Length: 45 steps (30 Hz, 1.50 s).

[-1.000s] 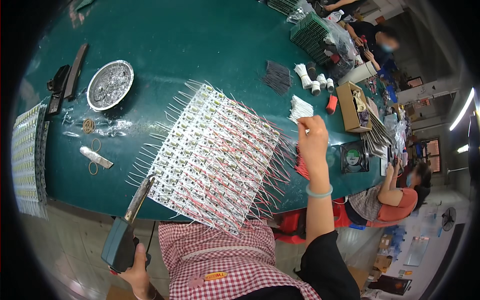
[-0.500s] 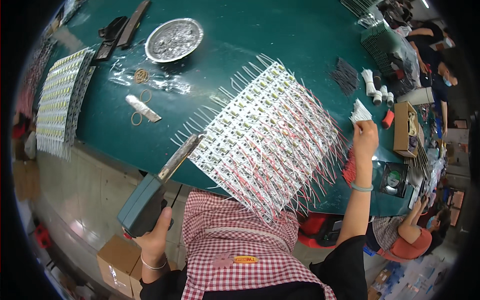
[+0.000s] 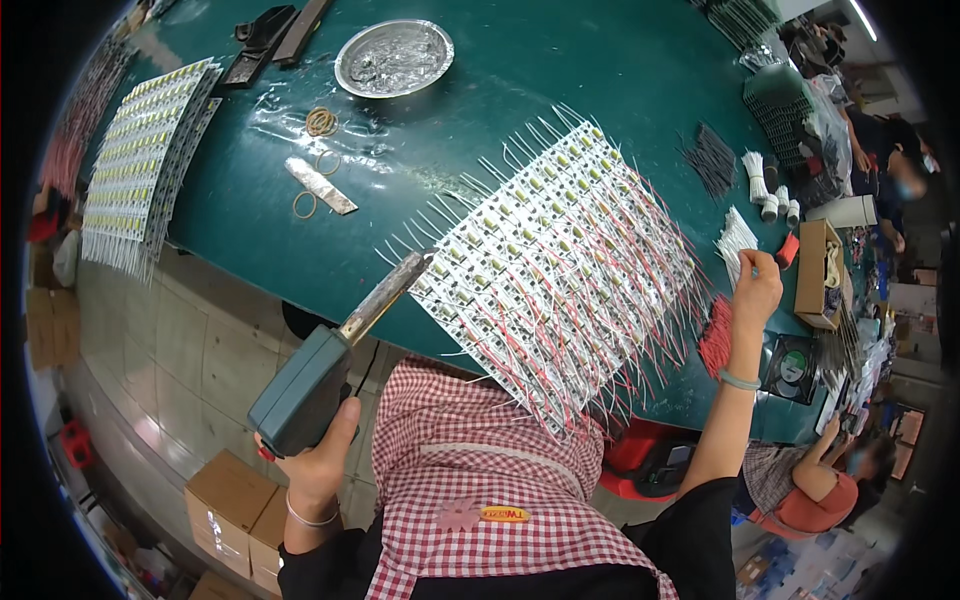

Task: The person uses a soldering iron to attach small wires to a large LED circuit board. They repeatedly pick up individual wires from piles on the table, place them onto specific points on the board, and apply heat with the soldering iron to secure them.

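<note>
My left hand (image 3: 325, 450) is wrapped round the handle of a dark green soldering gun (image 3: 303, 388). Its worn, dark-crusted tip reaches the left edge of a sheet of small white circuit boards (image 3: 530, 235). White wires stick out along the sheet's upper left side, and red and white wires lie over its right and lower parts. At the right, my right hand (image 3: 757, 285) pinches at the near end of a pile of short white wires (image 3: 736, 230); its fingertips partly hide what they grip. A bundle of red wires (image 3: 716, 338) lies just below that hand.
On the green table (image 3: 560, 50) are a metal bowl (image 3: 394, 58), rubber bands (image 3: 321, 122), a flat metal strip (image 3: 320, 186), dark wires (image 3: 710, 160) and a cardboard box (image 3: 818, 275). Stacked board sheets (image 3: 145, 165) stand at left. Other people (image 3: 815, 470) are at right.
The view has shifted, so the table's things sit further right and mostly higher. The soldering gun stays at the sheet's left edge, and my right hand stays at the white wires.
</note>
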Tool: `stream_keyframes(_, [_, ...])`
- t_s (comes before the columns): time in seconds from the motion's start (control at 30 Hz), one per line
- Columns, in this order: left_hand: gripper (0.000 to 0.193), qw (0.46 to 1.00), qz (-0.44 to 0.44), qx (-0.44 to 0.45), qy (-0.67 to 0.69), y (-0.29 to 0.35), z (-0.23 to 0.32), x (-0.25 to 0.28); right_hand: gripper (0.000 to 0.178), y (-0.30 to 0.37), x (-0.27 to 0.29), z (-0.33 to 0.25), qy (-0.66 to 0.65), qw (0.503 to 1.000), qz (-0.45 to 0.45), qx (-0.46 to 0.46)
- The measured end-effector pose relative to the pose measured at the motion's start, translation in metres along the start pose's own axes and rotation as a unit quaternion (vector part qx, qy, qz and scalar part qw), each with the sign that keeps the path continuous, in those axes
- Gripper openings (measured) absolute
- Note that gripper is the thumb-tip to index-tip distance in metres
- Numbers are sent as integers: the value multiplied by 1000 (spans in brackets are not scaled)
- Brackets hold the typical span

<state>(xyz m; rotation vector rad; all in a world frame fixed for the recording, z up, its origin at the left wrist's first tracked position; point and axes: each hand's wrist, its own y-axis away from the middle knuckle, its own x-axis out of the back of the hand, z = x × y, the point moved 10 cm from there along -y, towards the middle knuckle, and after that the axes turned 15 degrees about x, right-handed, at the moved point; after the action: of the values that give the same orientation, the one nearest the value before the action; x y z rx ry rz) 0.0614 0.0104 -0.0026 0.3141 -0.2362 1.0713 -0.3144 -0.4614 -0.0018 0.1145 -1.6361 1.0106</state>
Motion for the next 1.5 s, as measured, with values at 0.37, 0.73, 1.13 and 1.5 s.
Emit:
stream_keyframes(0.37, [36, 995, -32, 54, 82, 8, -15, -1, 23, -9, 83, -235, -336, 932, 27, 131])
stream_keyframes(0.73, [31, 997, -54, 55, 31, 23, -7, 0, 24, 46, 42, -339, -446, 886, -25, 124])
stream_keyframes(1.13, [24, 993, -97, -30, -62, 24, 12, -18, 20, 52, 42, -349, -387, 908, -38, 155])
stream_keyframes(1.5, [22, 990, -103, -53, -83, 23, 16, -26, 22, 52, 45, -350, -374, 911, -47, 164])
